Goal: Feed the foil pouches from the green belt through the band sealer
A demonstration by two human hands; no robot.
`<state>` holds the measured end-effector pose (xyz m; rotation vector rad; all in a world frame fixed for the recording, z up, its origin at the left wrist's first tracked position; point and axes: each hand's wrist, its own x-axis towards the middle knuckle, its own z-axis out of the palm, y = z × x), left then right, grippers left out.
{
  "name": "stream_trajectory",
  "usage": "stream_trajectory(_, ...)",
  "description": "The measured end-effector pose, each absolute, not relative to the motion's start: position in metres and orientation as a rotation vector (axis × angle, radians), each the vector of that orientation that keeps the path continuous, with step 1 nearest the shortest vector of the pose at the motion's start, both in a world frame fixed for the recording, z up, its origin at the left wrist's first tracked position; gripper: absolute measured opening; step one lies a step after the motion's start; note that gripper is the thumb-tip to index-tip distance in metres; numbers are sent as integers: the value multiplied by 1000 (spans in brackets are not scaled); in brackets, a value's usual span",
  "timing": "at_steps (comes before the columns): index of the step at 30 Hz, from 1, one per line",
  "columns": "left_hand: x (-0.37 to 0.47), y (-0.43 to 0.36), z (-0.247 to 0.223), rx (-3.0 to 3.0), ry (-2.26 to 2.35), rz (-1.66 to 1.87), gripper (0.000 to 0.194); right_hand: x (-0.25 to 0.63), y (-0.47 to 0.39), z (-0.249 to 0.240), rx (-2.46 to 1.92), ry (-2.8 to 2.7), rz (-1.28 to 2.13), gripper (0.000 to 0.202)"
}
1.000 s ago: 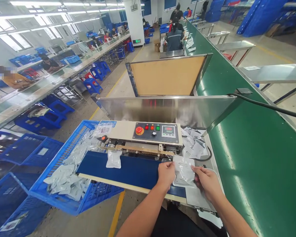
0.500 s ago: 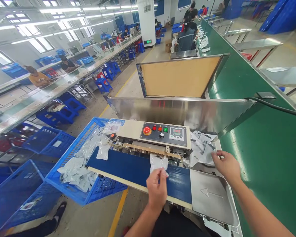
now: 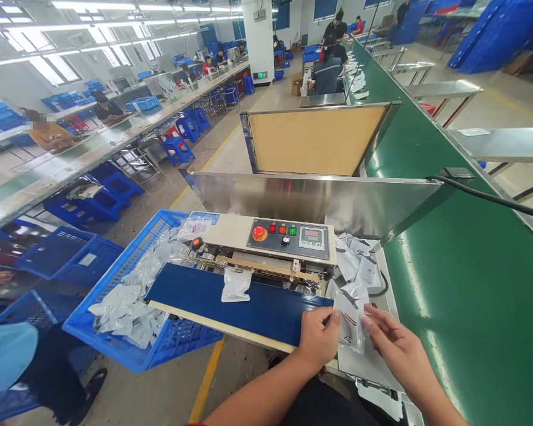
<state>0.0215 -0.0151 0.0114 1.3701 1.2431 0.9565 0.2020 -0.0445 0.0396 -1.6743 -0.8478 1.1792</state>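
A small clear-and-white plastic bag [image 3: 350, 325] with dark print is held upright over the metal plate at the right end of the sealing machine [image 3: 231, 234]. My left hand [image 3: 318, 336] is closed, pinching the bag's left edge between thumb and fingers. On the other side, my right hand [image 3: 393, 343] grips the right edge with thumb and fingertips. Another white bag [image 3: 237, 285] lies on the blue conveyor belt [image 3: 275, 316], its top edge in the machine's sealing strip. Behind the held bag is a pile of similar bags [image 3: 359, 260].
A blue crate [image 3: 109, 340] full of bags stands at the belt's left end. A metal panel [image 3: 293, 198] rises behind the machine, and a green conveyor [image 3: 453, 284] runs along the right. Someone in light blue [image 3: 9, 355] is at the lower left; several people sit farther off.
My right hand has brought a bag from the pile to the front plate. My left hand has moved right, off the bag on the belt, onto this one. The belt bag has travelled left.
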Motion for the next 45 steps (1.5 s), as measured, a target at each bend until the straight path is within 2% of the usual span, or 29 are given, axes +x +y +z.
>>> stream_trajectory(9, 13, 28, -17, 819, 1439, 919, 66, 179, -6, 14, -1741, -553, 1280, 60)
stream_trajectory(14, -26, 35, -18, 719, 1459, 967, 64, 174, 30, 5, -1810, -830, 1440, 57)
stream_trajectory(15, -38, 31, -16, 714, 1467, 1004, 62, 181, 42, 3, -1867, -924, 1370, 58)
stream_trajectory(17, -60, 18, -9, 724, 1548, 1150, 57, 199, 72, -3, -2007, -1092, 1015, 58)
stream_trajectory(20, -82, -10, 4, 818, 1751, 1409, 53, 222, 119, -12, -2058, -1311, 493, 44)
stream_trajectory(23, -77, -31, 18, 1086, 1690, 1412, 44, 232, 131, -9, -2006, -1446, 410, 29)
stream_trajectory(28, -18, -30, 31, 1519, 1352, 1296, 36, 224, 47, 26, -1964, -1236, 244, 37)
stream_trajectory(30, 7, -22, 31, 1584, 1218, 1256, 41, 215, 3, 34, -1950, -1166, 309, 43)
stream_trajectory(32, 27, -16, 26, 1556, 1136, 1182, 41, 206, -30, 35, -1860, -1128, 570, 48)
stream_trajectory(34, 38, -13, 17, 1444, 1132, 1098, 42, 201, -49, 30, -1713, -1001, 836, 53)
stream_trajectory(37, 44, -15, -2, 1192, 1159, 1044, 49, 201, -56, 22, -1657, -832, 1034, 65)
stream_trajectory(41, 41, -14, -20, 903, 1182, 1077, 52, 206, -47, 17, -1756, -929, 1122, 53)
stream_trajectory(45, 31, 7, -22, 535, 1364, 1051, 48, 193, -26, 16, -1778, -609, 1190, 56)
